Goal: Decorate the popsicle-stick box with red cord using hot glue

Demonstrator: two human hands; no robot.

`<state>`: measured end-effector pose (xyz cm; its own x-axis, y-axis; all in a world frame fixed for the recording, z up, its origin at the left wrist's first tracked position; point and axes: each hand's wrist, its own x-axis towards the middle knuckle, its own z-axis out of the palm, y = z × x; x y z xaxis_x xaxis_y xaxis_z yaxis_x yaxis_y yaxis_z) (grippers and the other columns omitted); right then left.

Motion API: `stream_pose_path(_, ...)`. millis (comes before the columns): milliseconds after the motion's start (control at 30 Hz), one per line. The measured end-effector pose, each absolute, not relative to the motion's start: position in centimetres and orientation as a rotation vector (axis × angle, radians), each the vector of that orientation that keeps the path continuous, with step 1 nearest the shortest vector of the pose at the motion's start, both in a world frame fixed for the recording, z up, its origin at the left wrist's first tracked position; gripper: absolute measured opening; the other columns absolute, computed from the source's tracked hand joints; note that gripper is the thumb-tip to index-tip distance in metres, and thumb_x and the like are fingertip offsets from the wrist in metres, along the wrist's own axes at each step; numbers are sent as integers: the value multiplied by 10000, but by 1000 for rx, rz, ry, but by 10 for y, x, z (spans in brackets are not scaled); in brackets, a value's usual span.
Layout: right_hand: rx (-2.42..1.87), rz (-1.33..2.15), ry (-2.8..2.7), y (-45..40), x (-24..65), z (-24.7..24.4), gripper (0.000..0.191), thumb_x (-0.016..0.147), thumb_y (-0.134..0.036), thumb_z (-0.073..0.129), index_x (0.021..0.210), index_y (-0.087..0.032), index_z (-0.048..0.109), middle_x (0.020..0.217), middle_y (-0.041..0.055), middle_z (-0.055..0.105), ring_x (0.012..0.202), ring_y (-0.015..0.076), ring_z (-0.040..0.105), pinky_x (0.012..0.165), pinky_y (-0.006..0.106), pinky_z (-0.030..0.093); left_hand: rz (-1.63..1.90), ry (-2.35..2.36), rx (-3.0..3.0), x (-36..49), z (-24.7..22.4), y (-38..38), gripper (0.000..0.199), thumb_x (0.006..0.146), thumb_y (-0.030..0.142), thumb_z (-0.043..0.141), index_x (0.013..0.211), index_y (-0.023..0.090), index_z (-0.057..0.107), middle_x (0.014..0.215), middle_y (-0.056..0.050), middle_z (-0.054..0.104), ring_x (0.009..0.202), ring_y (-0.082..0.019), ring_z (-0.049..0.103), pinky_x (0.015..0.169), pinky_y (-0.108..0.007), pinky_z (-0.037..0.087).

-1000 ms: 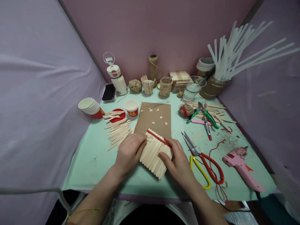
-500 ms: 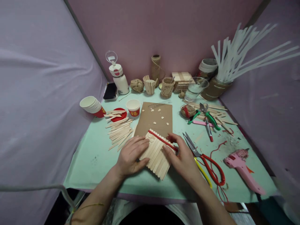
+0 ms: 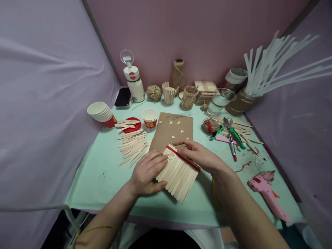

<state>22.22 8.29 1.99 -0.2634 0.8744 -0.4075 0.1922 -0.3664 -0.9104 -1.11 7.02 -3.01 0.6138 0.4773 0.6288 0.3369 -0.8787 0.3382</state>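
Observation:
A panel of pale craft sticks point(image 3: 178, 178) lies tilted at the table's front, a red cord point(image 3: 184, 158) running along its upper edge. Small pale pieces sit near its upper left corner. My left hand point(image 3: 149, 173) grips the panel's left edge, thumb near the lower side and fingers on top. My right hand point(image 3: 195, 154) reaches over the corded edge with its fingers extended, its fingertips near the panel's upper left part; whether they touch it is unclear. Behind the panel lies a brown board point(image 3: 172, 129) with several small pale pieces on it.
Loose sticks point(image 3: 133, 147), a red lid point(image 3: 132, 125) and paper cups point(image 3: 101, 113) stand left. Right are green-handled pruners point(image 3: 229, 131), a twine ball point(image 3: 210, 126) and a pink glue gun point(image 3: 269, 195). A bottle point(image 3: 135, 86) and a glass of water point(image 3: 220, 100) stand behind.
My right hand has left the panel's right side and moved up and left over the red cord; its forearm now covers the scissors. The view has shifted slightly. My left hand keeps its hold.

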Motion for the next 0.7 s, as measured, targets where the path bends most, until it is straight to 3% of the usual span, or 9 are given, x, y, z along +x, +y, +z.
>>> stream_pose_path(167,-1400,1775,-1239,88,223,14,345,811,-309,638,1140,-208,613,1005,38,720,897,185,661,803,320,508,1096,692,2648,-11,-33,70,534,892,492,495,1324,179,530,1165,-164,705,1182,-301,604,980,-494,481)
stream_pose_path(567,-1261,1944,-1166,90,221,4,460,780,-264,660,1220,-214,535,738,-37,663,585,117,578,538,226,424,1093,728,2662,-8,-34,68,545,870,485,526,1315,170,534,1154,-161,708,1160,-301,614,978,-486,479)
stream_pose_path(700,-1227,1962,-1138,90,220,3,487,761,-248,690,1216,-213,519,765,-38,667,576,99,568,525,208,406,1104,761,2661,-6,-35,66,506,862,428,540,1303,182,538,1156,-154,708,1148,-296,623,970,-478,488)
